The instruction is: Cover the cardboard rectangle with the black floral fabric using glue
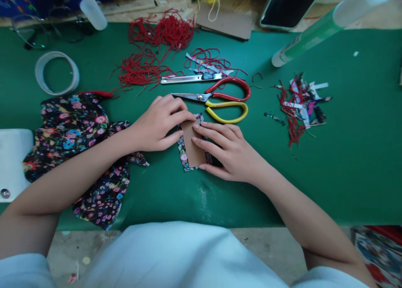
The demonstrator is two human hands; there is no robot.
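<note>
A small brown cardboard piece [192, 147] lies on a strip of black floral fabric [182, 154] on the green mat [345, 162]. My left hand [157, 124] presses on the cardboard's upper left edge, fingers curled together. My right hand [226, 147] rests on its right side, fingers laid flat over the card and thumb under its lower edge. Both hands pin the card against the fabric.
Scissors with red and yellow handles [226, 101] and a metal utility knife [191, 78] lie just behind the hands. Red cord tangles [157, 49], a tape roll [56, 72], a larger floral fabric piece [78, 145], a scrap pile [301, 104], a green tube [314, 34], a phone [289, 5].
</note>
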